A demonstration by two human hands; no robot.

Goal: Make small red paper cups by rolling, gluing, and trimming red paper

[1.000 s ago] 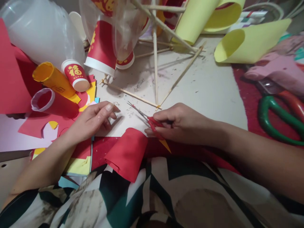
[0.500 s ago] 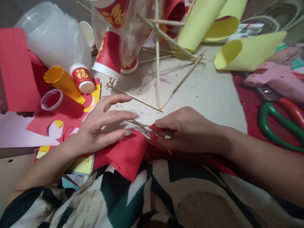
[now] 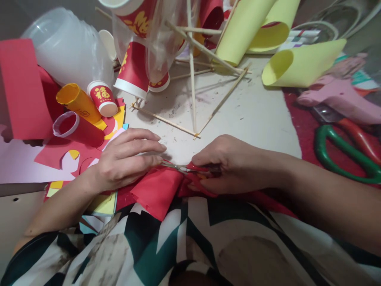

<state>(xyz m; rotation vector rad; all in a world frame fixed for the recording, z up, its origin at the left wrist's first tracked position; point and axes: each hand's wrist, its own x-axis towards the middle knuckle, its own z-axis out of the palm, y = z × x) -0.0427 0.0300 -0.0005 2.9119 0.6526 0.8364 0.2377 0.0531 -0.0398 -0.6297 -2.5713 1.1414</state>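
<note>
Small scissors with red handles (image 3: pixel 202 188) are in my right hand (image 3: pixel 229 165), its fingers closed through the loops. Their blades lie along the upper edge of a folded piece of red paper (image 3: pixel 159 190), which hangs over the table's near edge toward my lap. My left hand (image 3: pixel 127 157) pinches the paper's upper left edge by the blade tips, fingers together; the thumb is hidden. Just beyond both hands, a wooden stick frame (image 3: pixel 192 87) stands on the white table (image 3: pixel 258 115).
Left: a red tube (image 3: pixel 80 131), an orange tube (image 3: pixel 80 101), a small red paper cup (image 3: pixel 102 97) and paper scraps (image 3: pixel 53 159). Behind: stacked clear plastic bowls (image 3: pixel 71 47) and yellow paper rolls (image 3: pixel 303 65). Right: a pink glue gun (image 3: pixel 336 97) and green-and-red-handled shears (image 3: pixel 345 155).
My left fingers, spread before, have come together on the red paper's edge. The scissors' handles are spread wider and the blades now sit against the paper. The view has shifted slightly.
</note>
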